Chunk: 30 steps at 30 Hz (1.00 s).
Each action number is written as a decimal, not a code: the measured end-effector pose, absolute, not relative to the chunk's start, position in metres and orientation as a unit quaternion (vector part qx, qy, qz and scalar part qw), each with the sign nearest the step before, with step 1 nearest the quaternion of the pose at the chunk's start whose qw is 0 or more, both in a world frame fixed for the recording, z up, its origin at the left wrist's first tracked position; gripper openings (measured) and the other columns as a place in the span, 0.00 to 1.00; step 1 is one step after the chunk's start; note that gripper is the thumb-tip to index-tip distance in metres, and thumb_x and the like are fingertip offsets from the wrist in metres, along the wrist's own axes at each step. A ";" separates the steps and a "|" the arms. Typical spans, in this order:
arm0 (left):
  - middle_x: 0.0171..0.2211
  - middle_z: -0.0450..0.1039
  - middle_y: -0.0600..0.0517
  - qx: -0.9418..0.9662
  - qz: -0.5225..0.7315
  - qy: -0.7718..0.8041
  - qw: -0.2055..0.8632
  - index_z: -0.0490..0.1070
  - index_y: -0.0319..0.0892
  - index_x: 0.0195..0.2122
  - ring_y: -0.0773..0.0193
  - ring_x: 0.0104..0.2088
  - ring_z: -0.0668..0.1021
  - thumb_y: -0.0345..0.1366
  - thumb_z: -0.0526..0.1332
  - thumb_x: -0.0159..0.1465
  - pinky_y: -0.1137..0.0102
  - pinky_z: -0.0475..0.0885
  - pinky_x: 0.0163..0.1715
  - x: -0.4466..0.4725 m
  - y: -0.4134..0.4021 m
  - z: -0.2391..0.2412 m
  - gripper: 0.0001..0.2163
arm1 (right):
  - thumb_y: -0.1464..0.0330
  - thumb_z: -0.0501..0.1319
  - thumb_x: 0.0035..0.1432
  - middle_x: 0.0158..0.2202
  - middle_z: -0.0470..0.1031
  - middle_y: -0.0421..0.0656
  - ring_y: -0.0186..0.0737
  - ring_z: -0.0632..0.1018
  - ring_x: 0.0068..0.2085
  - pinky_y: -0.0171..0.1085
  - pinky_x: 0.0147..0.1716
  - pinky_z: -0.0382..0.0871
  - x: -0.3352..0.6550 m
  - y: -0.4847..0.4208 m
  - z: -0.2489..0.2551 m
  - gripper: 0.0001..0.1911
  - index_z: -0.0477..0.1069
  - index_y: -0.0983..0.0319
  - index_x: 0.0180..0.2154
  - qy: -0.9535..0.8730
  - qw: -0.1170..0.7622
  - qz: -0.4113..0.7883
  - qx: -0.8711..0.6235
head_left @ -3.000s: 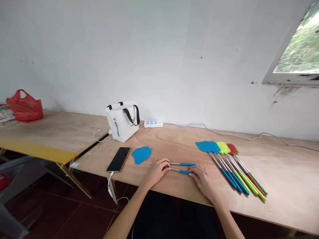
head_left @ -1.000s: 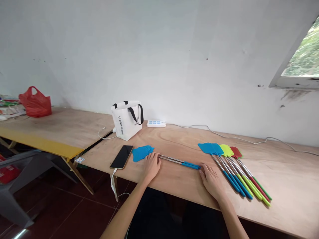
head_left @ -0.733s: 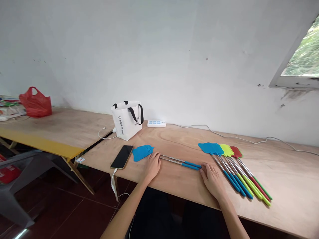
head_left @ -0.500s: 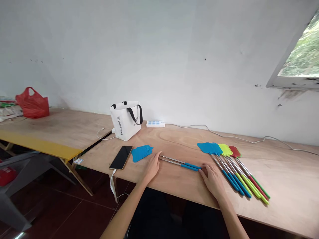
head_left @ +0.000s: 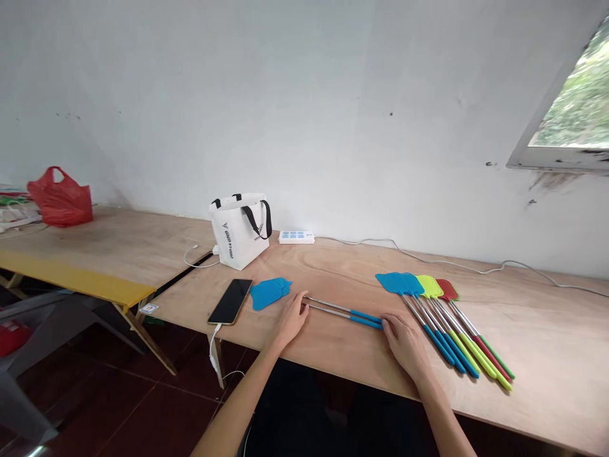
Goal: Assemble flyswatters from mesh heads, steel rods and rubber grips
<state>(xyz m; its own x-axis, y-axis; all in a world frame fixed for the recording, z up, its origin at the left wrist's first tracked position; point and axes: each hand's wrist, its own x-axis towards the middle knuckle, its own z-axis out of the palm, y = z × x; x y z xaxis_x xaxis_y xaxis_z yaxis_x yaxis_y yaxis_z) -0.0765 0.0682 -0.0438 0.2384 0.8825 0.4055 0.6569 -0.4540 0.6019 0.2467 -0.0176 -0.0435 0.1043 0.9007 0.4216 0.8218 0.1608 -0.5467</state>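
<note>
On the wooden worktop (head_left: 333,349), two blue-handled rods (head_left: 354,313) lie between left hand (head_left: 291,317) and right hand (head_left: 403,339), closer together than earlier, long axes crosswise, handles pointing right (whether either grip pinches, one cannot tell).

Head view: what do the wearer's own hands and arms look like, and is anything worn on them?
The left hand and right hand are bare, without gloves; no rings or watch can be made out. The left forearm and right forearm show no sleeves or markings within the frame. Dark clothing shows between them.
</note>
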 end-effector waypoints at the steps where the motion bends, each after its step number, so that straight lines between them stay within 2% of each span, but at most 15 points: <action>1: 0.59 0.72 0.45 0.771 0.359 0.505 0.143 0.66 0.44 0.60 0.55 0.61 0.74 0.34 0.55 0.70 0.58 0.70 0.60 -0.077 0.069 -0.045 0.17 | 0.58 0.49 0.68 0.48 0.79 0.48 0.50 0.79 0.51 0.48 0.52 0.70 0.246 -0.018 -0.042 0.17 0.74 0.57 0.43 -0.665 0.371 0.059 -0.645; 6: 0.65 0.66 0.40 0.790 0.300 0.529 0.076 0.67 0.38 0.62 0.50 0.67 0.66 0.37 0.51 0.72 0.53 0.60 0.67 -0.075 0.074 -0.054 0.20 | 0.51 0.53 0.67 0.37 0.78 0.43 0.47 0.79 0.39 0.44 0.43 0.71 0.243 -0.020 -0.035 0.17 0.66 0.55 0.32 -0.664 0.368 0.075 -0.647; 9: 0.67 0.64 0.39 0.800 0.283 0.527 0.056 0.65 0.36 0.65 0.51 0.68 0.65 0.38 0.48 0.73 0.54 0.58 0.68 -0.075 0.075 -0.058 0.22 | 0.51 0.52 0.68 0.36 0.77 0.43 0.46 0.78 0.39 0.43 0.42 0.70 0.244 -0.020 -0.035 0.19 0.64 0.55 0.30 -0.680 0.351 0.076 -0.638; 13: 0.67 0.63 0.39 0.803 0.276 0.526 0.050 0.63 0.35 0.65 0.50 0.69 0.64 0.38 0.47 0.74 0.53 0.58 0.68 -0.075 0.074 -0.058 0.23 | 0.50 0.57 0.65 0.37 0.76 0.41 0.47 0.77 0.41 0.45 0.46 0.69 0.245 -0.020 -0.034 0.17 0.66 0.55 0.32 -0.702 0.330 0.070 -0.627; 17: 0.66 0.64 0.40 0.799 0.284 0.527 0.055 0.65 0.36 0.64 0.50 0.68 0.65 0.38 0.48 0.73 0.53 0.59 0.67 -0.075 0.073 -0.055 0.21 | 0.50 0.57 0.64 0.38 0.75 0.42 0.47 0.76 0.42 0.46 0.47 0.68 0.246 -0.020 -0.035 0.17 0.65 0.55 0.32 -0.711 0.320 0.074 -0.622; 21: 0.63 0.68 0.41 0.787 0.314 0.525 0.078 0.69 0.39 0.58 0.51 0.65 0.69 0.37 0.51 0.72 0.54 0.63 0.65 -0.076 0.072 -0.051 0.17 | 0.51 0.55 0.65 0.40 0.76 0.43 0.48 0.76 0.42 0.47 0.47 0.69 0.247 -0.018 -0.039 0.16 0.66 0.55 0.32 -0.695 0.325 0.081 -0.636; 25: 0.58 0.73 0.43 0.781 0.345 0.510 0.106 0.71 0.42 0.49 0.53 0.60 0.73 0.35 0.55 0.70 0.55 0.69 0.60 -0.076 0.067 -0.044 0.10 | 0.54 0.53 0.67 0.45 0.76 0.44 0.50 0.77 0.46 0.48 0.49 0.68 0.250 -0.016 -0.046 0.14 0.70 0.54 0.37 -0.683 0.335 0.057 -0.647; 30: 0.53 0.75 0.45 0.793 0.339 0.495 0.104 0.70 0.45 0.45 0.53 0.56 0.74 0.33 0.57 0.68 0.54 0.69 0.59 -0.074 0.063 -0.037 0.06 | 0.58 0.50 0.68 0.49 0.76 0.46 0.50 0.77 0.51 0.49 0.51 0.69 0.254 -0.014 -0.054 0.15 0.73 0.55 0.43 -0.685 0.326 0.022 -0.652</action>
